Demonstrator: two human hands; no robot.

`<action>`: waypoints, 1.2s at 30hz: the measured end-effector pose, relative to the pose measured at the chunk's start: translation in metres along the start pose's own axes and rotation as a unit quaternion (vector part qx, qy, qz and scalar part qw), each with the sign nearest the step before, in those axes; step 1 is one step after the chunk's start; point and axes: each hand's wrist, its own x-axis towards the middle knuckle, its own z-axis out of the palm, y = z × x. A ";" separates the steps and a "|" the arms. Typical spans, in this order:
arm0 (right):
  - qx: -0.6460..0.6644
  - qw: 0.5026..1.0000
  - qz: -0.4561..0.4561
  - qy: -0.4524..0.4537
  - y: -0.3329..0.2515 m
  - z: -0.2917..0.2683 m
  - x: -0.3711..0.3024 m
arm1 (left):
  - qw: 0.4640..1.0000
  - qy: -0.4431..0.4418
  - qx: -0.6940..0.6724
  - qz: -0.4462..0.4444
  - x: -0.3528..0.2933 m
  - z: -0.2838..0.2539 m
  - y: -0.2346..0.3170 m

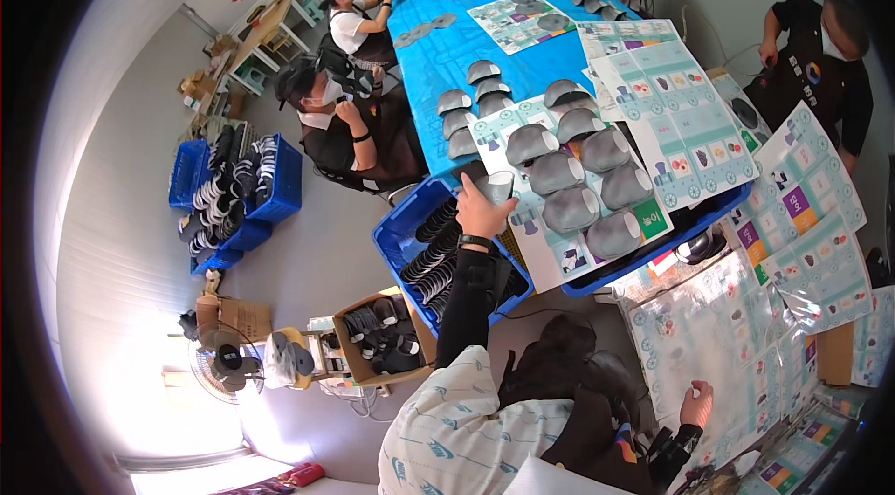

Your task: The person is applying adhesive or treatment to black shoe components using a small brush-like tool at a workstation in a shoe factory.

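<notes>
My left hand (481,208) reaches forward at the near end of the blue table, its thumb and fingers closed around a grey curved cap brim (499,185). Just right of it, several more grey cap brims (570,210) lie in rows on a printed sheet (531,243). Low on the right, my right hand (696,404) hovers over plastic-covered printed sheets (695,332). Its fingers are loosely bent and slightly apart, with nothing visible in them.
Stacked dark brims fill a blue crate (390,239) below my left hand. A cardboard box (349,352) of dark pieces stands left of my arm. Co-workers sit along the blue table (429,57); another person (820,75) is at the right. A fan (224,369) stands lower left.
</notes>
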 end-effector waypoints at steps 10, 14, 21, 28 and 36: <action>-0.025 0.999 -0.035 -0.011 -0.040 -0.011 0.009 | 1.000 -0.010 -0.008 -0.018 0.092 -0.023 -0.016; -0.025 0.998 -0.061 0.000 -0.039 -0.011 -0.002 | 0.998 0.028 0.038 -0.029 0.109 -0.025 -0.021; -0.034 0.999 0.001 -0.027 -0.062 -0.013 -0.011 | 0.996 -0.009 -0.009 -0.092 0.073 0.019 -0.033; 0.000 1.000 -0.011 -0.024 -0.083 -0.020 -0.012 | 0.982 0.063 0.067 -0.166 0.079 0.055 0.008; -0.021 0.999 -0.029 0.030 -0.060 -0.010 -0.051 | 0.959 0.138 0.230 -0.093 0.101 0.052 0.014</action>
